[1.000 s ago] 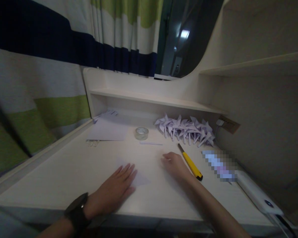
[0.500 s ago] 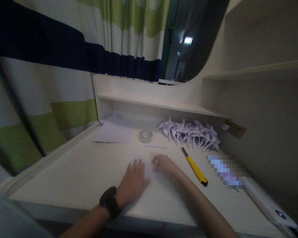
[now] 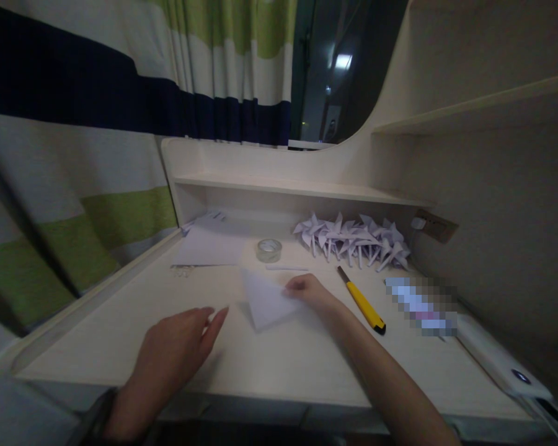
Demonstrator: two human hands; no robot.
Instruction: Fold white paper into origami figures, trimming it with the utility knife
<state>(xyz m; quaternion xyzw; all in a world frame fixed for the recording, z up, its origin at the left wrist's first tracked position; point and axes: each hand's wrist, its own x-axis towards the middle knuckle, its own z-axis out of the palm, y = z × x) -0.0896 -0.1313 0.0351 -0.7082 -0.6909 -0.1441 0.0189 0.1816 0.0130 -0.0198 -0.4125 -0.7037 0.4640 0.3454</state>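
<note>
on the tabletop [image 3: 121, 322], the folded paper [image 3: 266, 301] lies in the middle, with the right hand [image 3: 309, 292] on its right edge and the left hand [image 3: 177, 353] nearer, to its left. behind the paper sit a strip of paper [image 3: 287, 268] and a tape roll [image 3: 268, 249]. left of the roll lies a sheet stack [image 3: 211, 244]; right of it, the paper pinwheels [image 3: 351, 238]. the utility knife [image 3: 361, 301] lies right of the right hand.

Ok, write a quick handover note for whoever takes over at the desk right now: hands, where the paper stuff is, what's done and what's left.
Right hand: pinching the paper, one side lifted off the desk.
Left hand: open, off the paper, fingertips near its left edge.
Around: tape roll and paper strip behind it; knife to the right; spare sheets back left.
Done: a row of folded pinwheels at the back.
Left: this sheet looks barely folded.
</note>
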